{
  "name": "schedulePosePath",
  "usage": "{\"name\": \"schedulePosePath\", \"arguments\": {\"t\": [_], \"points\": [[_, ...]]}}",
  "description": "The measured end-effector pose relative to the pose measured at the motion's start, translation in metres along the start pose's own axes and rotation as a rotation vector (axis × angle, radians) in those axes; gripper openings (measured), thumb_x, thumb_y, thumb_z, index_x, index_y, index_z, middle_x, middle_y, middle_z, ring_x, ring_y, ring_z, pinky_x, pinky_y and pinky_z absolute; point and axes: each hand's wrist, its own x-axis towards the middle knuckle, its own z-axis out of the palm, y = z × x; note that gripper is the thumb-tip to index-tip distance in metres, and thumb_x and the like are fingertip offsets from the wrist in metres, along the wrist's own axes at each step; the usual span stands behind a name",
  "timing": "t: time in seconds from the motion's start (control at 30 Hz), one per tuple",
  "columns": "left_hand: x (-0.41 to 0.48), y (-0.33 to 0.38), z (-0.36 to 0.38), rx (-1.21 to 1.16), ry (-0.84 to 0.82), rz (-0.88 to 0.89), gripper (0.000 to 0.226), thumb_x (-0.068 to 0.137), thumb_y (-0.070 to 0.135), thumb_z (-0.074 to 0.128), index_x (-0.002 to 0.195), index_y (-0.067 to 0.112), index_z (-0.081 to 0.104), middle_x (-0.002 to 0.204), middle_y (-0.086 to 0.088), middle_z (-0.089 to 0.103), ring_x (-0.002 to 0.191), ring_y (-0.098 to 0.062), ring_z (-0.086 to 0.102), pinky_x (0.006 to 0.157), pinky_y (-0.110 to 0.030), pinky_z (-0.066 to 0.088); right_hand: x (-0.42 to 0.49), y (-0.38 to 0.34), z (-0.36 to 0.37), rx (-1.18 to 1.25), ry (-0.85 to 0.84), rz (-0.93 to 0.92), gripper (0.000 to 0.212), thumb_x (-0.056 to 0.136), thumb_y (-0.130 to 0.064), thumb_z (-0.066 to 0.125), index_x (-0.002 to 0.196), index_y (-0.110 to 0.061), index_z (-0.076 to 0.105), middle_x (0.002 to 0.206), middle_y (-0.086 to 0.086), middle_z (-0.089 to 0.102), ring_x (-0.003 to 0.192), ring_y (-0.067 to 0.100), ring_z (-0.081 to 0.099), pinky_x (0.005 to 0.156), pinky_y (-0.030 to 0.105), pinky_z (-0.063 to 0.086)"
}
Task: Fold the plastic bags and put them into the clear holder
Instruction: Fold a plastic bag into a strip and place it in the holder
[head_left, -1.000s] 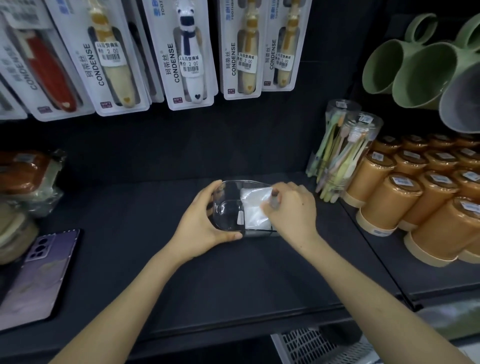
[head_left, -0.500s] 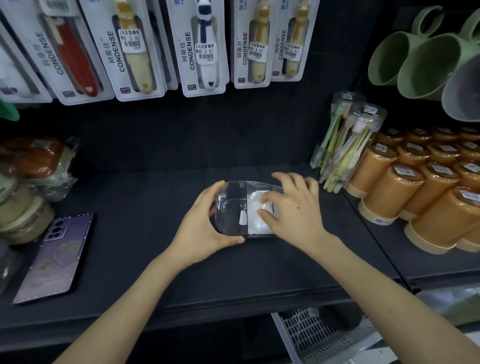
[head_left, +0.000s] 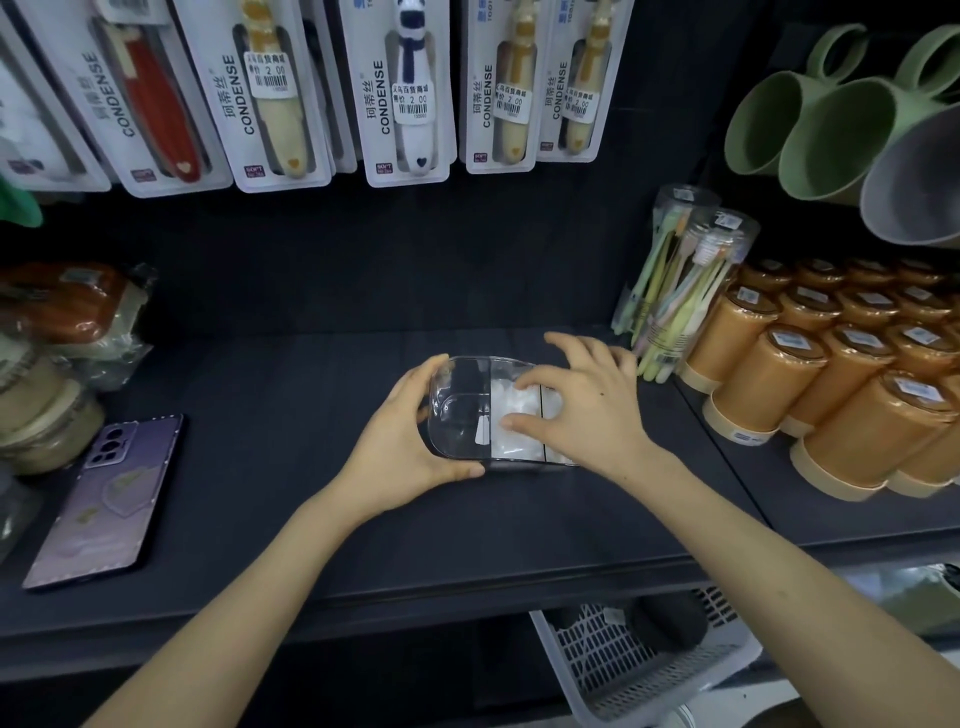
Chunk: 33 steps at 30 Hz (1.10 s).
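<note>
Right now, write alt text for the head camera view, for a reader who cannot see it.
A person's left hand grips the rounded end of a clear holder on a dark shelf, while the right hand rests its spread fingers over white folded plastic bags inside it. A purple phone lies to the left and orange cups sit to the right.

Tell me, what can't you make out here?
1. The holder, head view: right end hidden under the right hand.
2. The bags, head view: number unclear, partly covered by that hand.
3. The basket, head view: cut off by the bottom edge.
</note>
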Motion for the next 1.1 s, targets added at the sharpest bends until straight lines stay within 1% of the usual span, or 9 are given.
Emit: {"name": "schedulePosePath", "arguments": {"t": [0.07, 0.2, 0.33, 0.43, 0.6, 0.73, 0.83, 0.93, 1.1], "points": [[0.0, 0.0, 0.0, 0.01, -0.003, 0.009, 0.107, 0.054, 0.006, 0.092, 0.142, 0.025, 0.034, 0.134, 0.02, 0.038, 0.109, 0.029, 0.04, 0.089, 0.0, 0.038, 0.002, -0.006, 0.006, -0.018, -0.03, -0.014, 0.053, 0.061, -0.074, 0.053, 0.093, -0.037, 0.074, 0.138, 0.006, 0.052, 0.126, 0.03, 0.045, 0.102, 0.041, 0.015], [0.0, 0.0, -0.001, 0.041, -0.007, 0.015, 0.105, 0.054, 0.012, 0.093, 0.139, 0.031, 0.034, 0.132, 0.027, 0.038, 0.112, 0.027, 0.04, 0.092, -0.002, 0.037, 0.008, -0.014, 0.012, -0.132, -0.203, -0.012, 0.043, 0.072, -0.06, 0.067, 0.112, -0.045, 0.065, 0.156, 0.001, 0.025, 0.142, 0.025, 0.017, 0.113, 0.047, 0.001], [0.001, -0.001, -0.002, 0.042, -0.002, 0.001, 0.104, 0.054, 0.014, 0.093, 0.136, 0.037, 0.032, 0.132, 0.027, 0.039, 0.116, 0.022, 0.04, 0.097, -0.008, 0.039, 0.009, -0.017, 0.01, -0.146, -0.251, 0.026, 0.045, 0.071, -0.062, 0.067, 0.114, -0.047, 0.063, 0.156, 0.0, 0.022, 0.143, 0.024, 0.015, 0.115, 0.05, 0.0], [0.003, -0.002, -0.002, 0.038, -0.005, -0.007, 0.107, 0.055, 0.012, 0.093, 0.142, 0.03, 0.033, 0.133, 0.026, 0.038, 0.117, 0.023, 0.038, 0.1, -0.008, 0.038, 0.007, -0.013, 0.003, -0.12, -0.251, 0.026, 0.048, 0.071, -0.065, 0.066, 0.117, -0.048, 0.062, 0.158, 0.0, 0.021, 0.144, 0.023, 0.014, 0.115, 0.049, 0.001], [0.006, -0.002, -0.003, 0.032, 0.0, -0.023, 0.108, 0.056, 0.01, 0.092, 0.144, 0.025, 0.032, 0.134, 0.019, 0.04, 0.115, 0.024, 0.039, 0.099, -0.011, 0.041, 0.001, -0.002, -0.006, -0.058, -0.147, 0.043, 0.054, 0.066, -0.069, 0.068, 0.115, -0.048, 0.063, 0.155, -0.001, 0.027, 0.143, 0.022, 0.018, 0.115, 0.048, 0.003], [0.011, -0.001, -0.003, 0.025, -0.01, -0.042, 0.108, 0.056, 0.008, 0.092, 0.144, 0.024, 0.032, 0.133, 0.021, 0.04, 0.114, 0.023, 0.04, 0.101, -0.013, 0.041, 0.006, -0.007, 0.002, -0.094, -0.252, 0.087, 0.053, 0.068, -0.069, 0.066, 0.117, -0.048, 0.062, 0.156, 0.0, 0.025, 0.143, 0.023, 0.017, 0.115, 0.049, 0.005], [0.018, -0.002, -0.003, 0.012, -0.018, -0.066, 0.108, 0.056, 0.006, 0.092, 0.144, 0.023, 0.032, 0.135, 0.015, 0.041, 0.118, 0.012, 0.044, 0.101, -0.015, 0.041, 0.01, -0.005, 0.0, -0.088, -0.238, 0.09, 0.053, 0.069, -0.07, 0.064, 0.116, -0.048, 0.062, 0.156, -0.001, 0.026, 0.142, 0.023, 0.019, 0.115, 0.05, 0.006], [0.033, -0.005, -0.001, -0.019, -0.02, -0.09, 0.108, 0.057, 0.003, 0.09, 0.146, 0.02, 0.031, 0.139, 0.01, 0.042, 0.123, -0.001, 0.044, 0.101, -0.019, 0.042, 0.004, 0.005, -0.015, -0.019, -0.132, 0.113, 0.051, 0.068, -0.07, 0.065, 0.112, -0.045, 0.066, 0.153, -0.003, 0.032, 0.139, 0.022, 0.025, 0.113, 0.046, 0.01], [0.073, -0.009, 0.003, -0.032, -0.051, -0.16, 0.116, 0.054, 0.008, 0.093, 0.149, 0.015, 0.028, 0.143, 0.006, 0.043, 0.128, -0.009, 0.045, 0.107, -0.032, 0.042, -0.028, 0.021, -0.031, 0.047, -0.019, 0.184, 0.033, 0.074, -0.053, 0.072, 0.1, -0.033, 0.073, 0.133, -0.004, 0.054, 0.123, 0.024, 0.045, 0.1, 0.041, 0.024]]}}
